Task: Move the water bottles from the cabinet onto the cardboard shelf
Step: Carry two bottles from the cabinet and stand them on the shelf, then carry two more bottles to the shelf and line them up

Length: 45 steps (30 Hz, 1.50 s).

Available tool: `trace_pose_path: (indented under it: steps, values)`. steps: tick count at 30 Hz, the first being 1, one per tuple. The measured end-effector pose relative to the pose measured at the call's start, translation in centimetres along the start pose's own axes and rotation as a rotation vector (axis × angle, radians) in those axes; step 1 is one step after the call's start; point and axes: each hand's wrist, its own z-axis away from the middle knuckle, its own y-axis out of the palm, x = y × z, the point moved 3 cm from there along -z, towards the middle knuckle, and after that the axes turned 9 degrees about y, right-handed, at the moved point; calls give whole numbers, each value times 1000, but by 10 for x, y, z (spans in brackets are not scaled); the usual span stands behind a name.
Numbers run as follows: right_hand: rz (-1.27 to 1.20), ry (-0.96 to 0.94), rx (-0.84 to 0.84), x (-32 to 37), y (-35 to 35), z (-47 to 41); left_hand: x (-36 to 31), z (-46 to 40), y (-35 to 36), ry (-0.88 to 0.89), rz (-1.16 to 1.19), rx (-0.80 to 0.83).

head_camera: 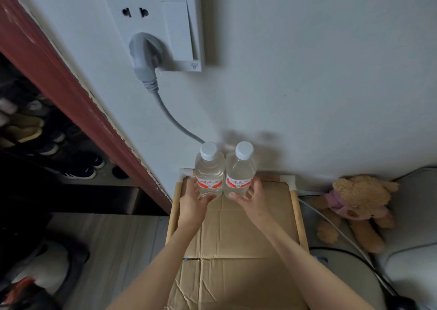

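Two water bottles (209, 171) (240, 170) upright, side by side, at the cardboard shelf's (236, 227) far edge by the wall. Left hand (194, 197) and right hand (253, 195) loosely cupped around the bases. Best released gently, straight back, without tipping either.

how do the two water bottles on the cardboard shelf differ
The left bottle stands nearer the shelf's left rail; the right bottle stands more toward the middle. The left bottle has the left hand at its base; the right bottle has the right hand. The grey cable ends behind the left bottle's cap, not the right's. Both are upright, clear, white-capped and red-labelled, side by side at the back of the cardboard shelf.
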Motion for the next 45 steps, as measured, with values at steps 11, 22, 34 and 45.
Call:
trace_pose_path:
  steps: [11,22,34,45]
  values:
    - [47,-11,-69,2,2,5,12,-3,8,-36,0,-9]
    - [2,8,39,0,-2,8,13,-2,3,-16,-75,149]
    - [942,-310,204,-18,2,83,23,115,-58,304,-730,179]
    - [1165,-922,740,-7,113,194,33,321,-130,-166,-905,-241]
